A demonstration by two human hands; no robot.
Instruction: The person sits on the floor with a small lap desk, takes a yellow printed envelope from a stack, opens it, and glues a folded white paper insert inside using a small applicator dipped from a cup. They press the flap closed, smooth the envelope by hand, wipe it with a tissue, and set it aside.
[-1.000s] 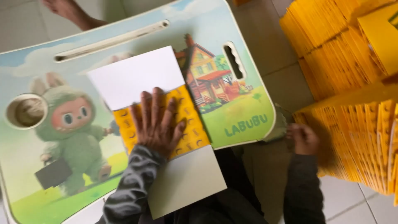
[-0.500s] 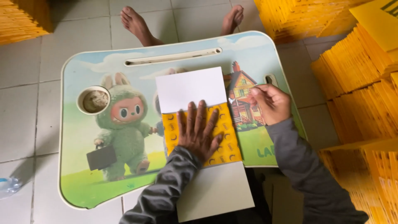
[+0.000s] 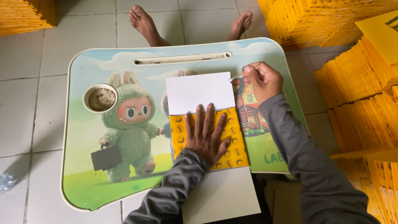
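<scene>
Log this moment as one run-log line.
left hand: flat on yellow patterned sheet | right hand: pinching thin strip at white panel corner | surface: cartoon lap table

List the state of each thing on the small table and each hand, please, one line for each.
Left hand: flat, fingers spread, pressing the yellow sheet.
Yellow sheet: lying flat across the white card, pinned.
White card: flat, its near end overhangs the table edge.
Right hand: closed, pinching a thin strip at the card's top right corner.
Cup recess: in the table, open; contents unclear.
</scene>
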